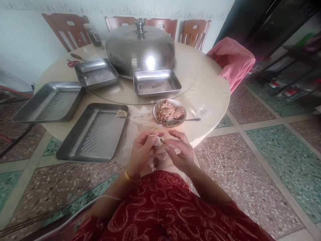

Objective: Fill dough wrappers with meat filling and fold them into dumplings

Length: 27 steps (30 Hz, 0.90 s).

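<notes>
My left hand and my right hand meet at the near edge of the round table, both pinching a small pale dumpling between their fingertips. A yellow bangle sits on my left wrist. Just beyond my hands stands a bowl of minced filling with a metal spoon resting in it. To the left lies a large steel tray with one folded dumpling at its far right corner. A white sheet with wrappers lies between the tray and the bowl.
Three more steel trays sit further back, around a perforated steel dome cover. Red scissors lie at the far left. Wooden chairs line the wall; a pink cloth drapes one on the right.
</notes>
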Available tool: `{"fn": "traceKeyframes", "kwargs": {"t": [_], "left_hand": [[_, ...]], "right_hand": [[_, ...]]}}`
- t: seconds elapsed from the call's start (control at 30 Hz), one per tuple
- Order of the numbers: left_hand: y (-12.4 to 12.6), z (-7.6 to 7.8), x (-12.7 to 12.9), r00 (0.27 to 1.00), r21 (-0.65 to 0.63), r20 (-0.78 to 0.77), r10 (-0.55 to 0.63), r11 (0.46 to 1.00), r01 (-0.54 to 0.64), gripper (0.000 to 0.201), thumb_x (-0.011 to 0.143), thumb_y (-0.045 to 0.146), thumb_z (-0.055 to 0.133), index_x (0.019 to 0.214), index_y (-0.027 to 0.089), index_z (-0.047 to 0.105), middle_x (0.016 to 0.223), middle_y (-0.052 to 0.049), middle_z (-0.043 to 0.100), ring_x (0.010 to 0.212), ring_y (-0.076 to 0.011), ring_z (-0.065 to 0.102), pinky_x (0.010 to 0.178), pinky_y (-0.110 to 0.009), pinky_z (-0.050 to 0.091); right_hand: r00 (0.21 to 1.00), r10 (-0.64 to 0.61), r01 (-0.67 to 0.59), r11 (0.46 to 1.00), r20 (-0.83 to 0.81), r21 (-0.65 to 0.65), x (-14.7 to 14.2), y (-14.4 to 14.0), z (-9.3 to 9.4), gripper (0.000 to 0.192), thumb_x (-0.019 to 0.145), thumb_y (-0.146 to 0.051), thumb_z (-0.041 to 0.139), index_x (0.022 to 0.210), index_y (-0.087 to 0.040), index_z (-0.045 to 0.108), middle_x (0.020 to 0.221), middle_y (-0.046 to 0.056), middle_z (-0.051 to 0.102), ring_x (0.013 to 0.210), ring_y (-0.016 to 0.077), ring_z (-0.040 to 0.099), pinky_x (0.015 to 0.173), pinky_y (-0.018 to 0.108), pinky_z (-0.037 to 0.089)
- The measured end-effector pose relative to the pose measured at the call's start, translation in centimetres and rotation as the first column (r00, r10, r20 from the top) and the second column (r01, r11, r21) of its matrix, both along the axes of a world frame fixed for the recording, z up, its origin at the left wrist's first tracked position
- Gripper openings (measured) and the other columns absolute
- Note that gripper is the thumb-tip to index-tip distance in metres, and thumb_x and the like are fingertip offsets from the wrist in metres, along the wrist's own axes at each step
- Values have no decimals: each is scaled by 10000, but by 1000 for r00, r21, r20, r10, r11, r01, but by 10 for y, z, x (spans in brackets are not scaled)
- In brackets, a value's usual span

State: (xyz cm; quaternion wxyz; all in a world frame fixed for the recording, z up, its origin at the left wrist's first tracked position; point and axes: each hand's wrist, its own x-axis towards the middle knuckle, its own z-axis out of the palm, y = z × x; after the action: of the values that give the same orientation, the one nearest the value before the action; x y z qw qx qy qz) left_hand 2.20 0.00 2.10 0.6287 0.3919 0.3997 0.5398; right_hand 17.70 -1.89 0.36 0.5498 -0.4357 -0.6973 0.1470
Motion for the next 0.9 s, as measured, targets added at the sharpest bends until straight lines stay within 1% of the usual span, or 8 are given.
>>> {"fn": "traceKeyframes", "kwargs": {"t": [0.1,0.23,0.3,0.4,0.5,0.67,0.83,0.9], "left_hand": [[-1,-1,0,1000,15,-29,-1,1000,2,247,780,411,710,817,172,662,957,-60,748,472,-41,491,424,-187,391],[-1,-6,1,997,64,-77,-13,998,17,223,803,389,689,847,170,679,922,-56,743,491,-52,502,453,-199,415],[0,-7,2,996,75,-90,-15,997,22,223,806,385,684,848,166,682,882,-50,738,481,-51,491,450,-198,409],[2,-6,5,995,58,-96,-10,998,16,233,791,387,693,824,157,672,878,-53,735,465,-45,481,434,-194,398],[3,-3,8,996,31,-91,-1,1000,4,231,779,381,697,801,154,661,834,-44,729,454,-42,474,427,-188,396],[6,-1,11,997,23,-66,25,999,-24,208,762,356,698,793,157,645,860,-51,736,446,-40,477,416,-189,392],[8,-2,11,998,55,-37,57,997,-55,186,771,331,692,816,156,647,939,-69,744,468,-38,494,431,-183,399],[8,-3,11,998,60,-30,57,997,-55,182,778,327,690,823,156,646,936,-69,745,471,-37,496,440,-179,405]], "right_hand": [[998,-34,29,995,-48,-96,1,1,1,124,841,-264,670,965,-261,675,1115,86,654,1074,244,642,890,438,570],[995,8,-31,974,-103,-225,1,5,3,161,808,-266,687,954,-253,622,1109,68,651,1066,221,643,907,410,558],[995,12,-35,969,-97,-246,1,7,3,129,806,-253,677,923,-249,622,1100,67,651,1064,220,643,908,406,555],[998,-25,9,967,-59,-255,2,9,4,57,825,-252,655,879,-237,645,1099,79,652,1051,226,647,911,411,551],[997,-62,50,975,-47,-216,5,7,4,55,852,-264,636,892,-242,666,1092,78,654,1040,226,650,888,408,562],[1000,-15,17,996,26,-89,3,3,1,78,850,-238,641,895,-261,701,1124,88,636,1110,255,611,901,449,562],[984,-141,141,990,110,9,-2,4,-5,118,868,-238,627,936,-247,722,1120,114,628,1071,265,608,851,450,572],[981,-150,145,988,121,45,-3,4,-6,106,872,-227,626,918,-246,720,1111,111,629,1067,260,605,852,446,571]]}}
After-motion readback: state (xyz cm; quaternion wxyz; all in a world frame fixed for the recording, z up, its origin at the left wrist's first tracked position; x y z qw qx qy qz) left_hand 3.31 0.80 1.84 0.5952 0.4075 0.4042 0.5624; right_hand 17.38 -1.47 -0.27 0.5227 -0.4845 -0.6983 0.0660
